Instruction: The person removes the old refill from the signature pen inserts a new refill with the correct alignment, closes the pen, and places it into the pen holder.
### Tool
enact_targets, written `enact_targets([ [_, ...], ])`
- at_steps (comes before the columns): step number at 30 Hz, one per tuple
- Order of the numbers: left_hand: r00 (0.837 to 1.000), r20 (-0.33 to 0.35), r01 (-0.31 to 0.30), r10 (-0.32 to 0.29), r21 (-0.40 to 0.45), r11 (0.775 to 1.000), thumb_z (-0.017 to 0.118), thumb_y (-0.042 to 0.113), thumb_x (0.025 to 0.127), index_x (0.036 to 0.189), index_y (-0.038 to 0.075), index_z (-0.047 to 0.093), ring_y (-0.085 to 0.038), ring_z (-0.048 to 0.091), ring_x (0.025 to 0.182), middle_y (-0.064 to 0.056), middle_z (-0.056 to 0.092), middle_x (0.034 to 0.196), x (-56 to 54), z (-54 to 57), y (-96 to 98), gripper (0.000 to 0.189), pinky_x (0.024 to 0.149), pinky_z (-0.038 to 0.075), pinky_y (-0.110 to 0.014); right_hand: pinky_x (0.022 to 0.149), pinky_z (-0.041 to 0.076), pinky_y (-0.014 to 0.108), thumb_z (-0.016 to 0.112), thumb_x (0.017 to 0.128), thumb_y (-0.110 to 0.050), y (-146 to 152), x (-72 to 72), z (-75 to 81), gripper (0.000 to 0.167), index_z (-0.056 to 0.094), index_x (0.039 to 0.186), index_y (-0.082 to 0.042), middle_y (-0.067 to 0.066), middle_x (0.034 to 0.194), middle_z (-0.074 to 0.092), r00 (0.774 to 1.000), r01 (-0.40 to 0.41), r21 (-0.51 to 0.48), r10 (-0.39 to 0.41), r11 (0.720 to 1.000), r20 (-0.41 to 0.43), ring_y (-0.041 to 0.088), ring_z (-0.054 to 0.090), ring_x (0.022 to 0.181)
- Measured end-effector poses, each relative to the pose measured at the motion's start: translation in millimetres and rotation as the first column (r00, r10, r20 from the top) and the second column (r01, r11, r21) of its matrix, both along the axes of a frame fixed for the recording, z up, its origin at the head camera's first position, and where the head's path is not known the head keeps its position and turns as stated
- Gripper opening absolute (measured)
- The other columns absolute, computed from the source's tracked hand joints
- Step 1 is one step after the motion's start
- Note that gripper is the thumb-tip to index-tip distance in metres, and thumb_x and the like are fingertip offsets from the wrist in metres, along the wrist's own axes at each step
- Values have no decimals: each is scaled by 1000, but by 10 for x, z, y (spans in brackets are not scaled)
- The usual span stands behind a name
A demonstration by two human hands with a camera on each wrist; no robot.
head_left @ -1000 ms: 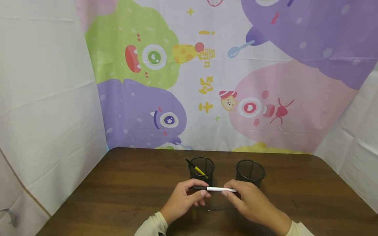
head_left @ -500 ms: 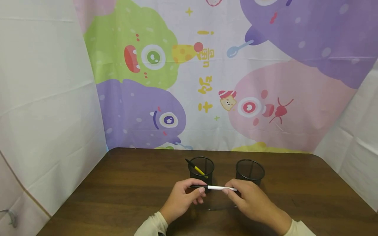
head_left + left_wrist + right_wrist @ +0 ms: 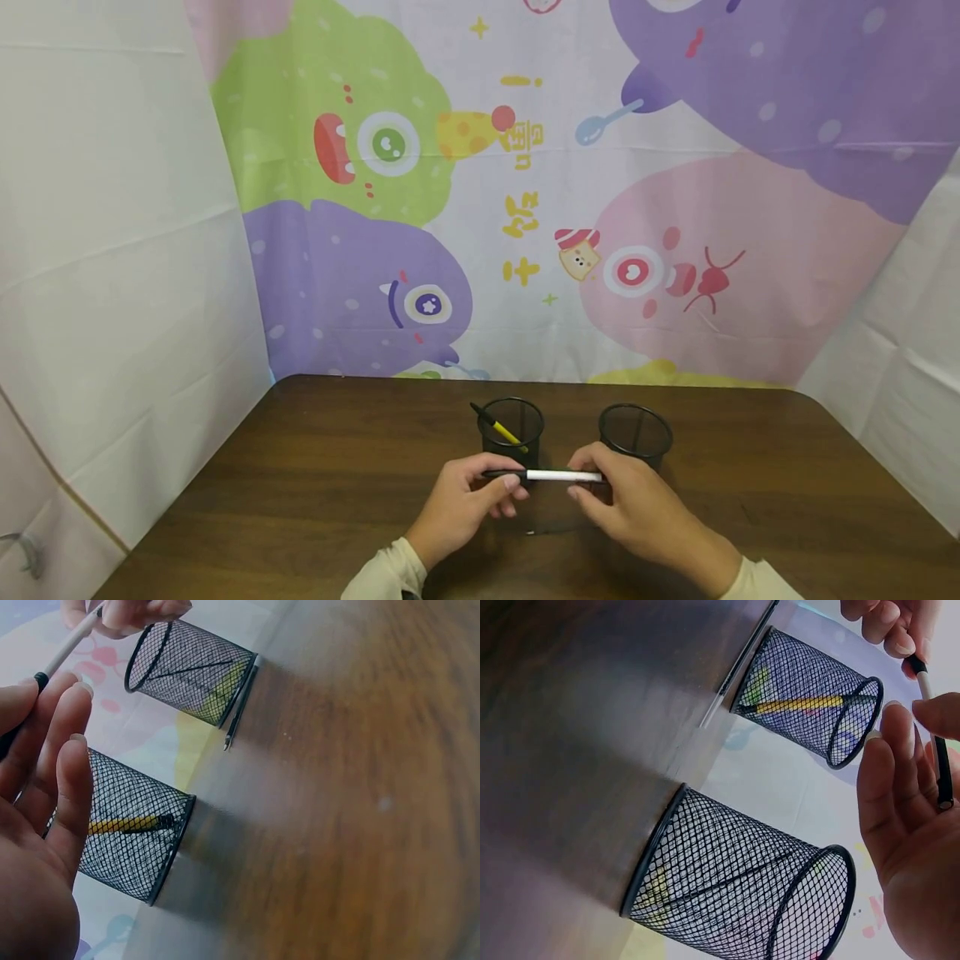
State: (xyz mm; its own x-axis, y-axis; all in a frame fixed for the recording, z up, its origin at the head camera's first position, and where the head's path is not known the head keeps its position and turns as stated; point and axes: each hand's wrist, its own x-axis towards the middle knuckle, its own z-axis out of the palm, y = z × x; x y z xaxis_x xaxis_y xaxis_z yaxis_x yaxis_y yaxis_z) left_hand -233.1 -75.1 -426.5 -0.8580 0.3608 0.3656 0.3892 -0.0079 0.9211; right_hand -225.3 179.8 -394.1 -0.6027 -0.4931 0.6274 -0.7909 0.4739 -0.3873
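Note:
A white pen (image 3: 555, 476) with black ends lies level between both hands, above the table. My left hand (image 3: 467, 500) pinches its black end between thumb and forefinger, the other fingers bent loosely below. At the white end, my right hand (image 3: 637, 508) curls loosely round the pen, forefinger above and thumb below it in the head view. In the right wrist view, the right thumb (image 3: 939, 716) crosses in front of the barrel. On the table beneath lies a thin dark rod, like a pen refill (image 3: 240, 712), with a metal tip; the right hand partly hides it in the head view.
Two black mesh pen holders stand beyond the hands. The left holder (image 3: 512, 400) contains a yellow and black pen (image 3: 504, 431); the right holder (image 3: 636, 407) shows nothing inside. Behind the brown table (image 3: 337, 467) hangs a cartoon-printed cloth (image 3: 555, 350), with white cloth at both sides.
The right thumb and forefinger have spread apart a little, so more of the pen's white end shows. The left hand keeps its hold and has hardly moved.

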Motion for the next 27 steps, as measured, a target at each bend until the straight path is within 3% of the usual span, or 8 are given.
enact_targets([
  [10, 1000, 0, 12, -12, 10, 1000, 67, 14, 98, 113, -3, 69, -12, 68, 65, -15, 75, 88, -1, -5, 3, 23, 60, 58, -28, 56, 40, 9, 77, 81, 2, -10, -19, -25, 33, 59, 97, -20, -18, 81, 54, 995, -24, -28, 21, 999, -93, -1, 48, 63],
  [20, 1000, 14, 6, -6, -3, 1000, 66, 17, 98, 112, 2, 70, -14, 68, 66, -15, 75, 88, 4, 7, -1, 20, 61, 58, -28, 58, 44, 18, 78, 87, -10, -11, 7, 0, 23, 63, 96, -24, -21, 82, 54, 996, 33, 19, -32, 999, -80, 0, 49, 65],
  [27, 1000, 2, 26, -26, 11, 1000, 66, 14, 98, 114, -3, 68, -12, 67, 66, -17, 74, 89, 4, -1, -4, 24, 61, 57, -27, 53, 42, 17, 74, 93, -18, -3, 27, 1, 11, 65, 94, -23, -21, 76, 50, 999, 34, 18, -33, 999, -36, -3, 46, 61],
])
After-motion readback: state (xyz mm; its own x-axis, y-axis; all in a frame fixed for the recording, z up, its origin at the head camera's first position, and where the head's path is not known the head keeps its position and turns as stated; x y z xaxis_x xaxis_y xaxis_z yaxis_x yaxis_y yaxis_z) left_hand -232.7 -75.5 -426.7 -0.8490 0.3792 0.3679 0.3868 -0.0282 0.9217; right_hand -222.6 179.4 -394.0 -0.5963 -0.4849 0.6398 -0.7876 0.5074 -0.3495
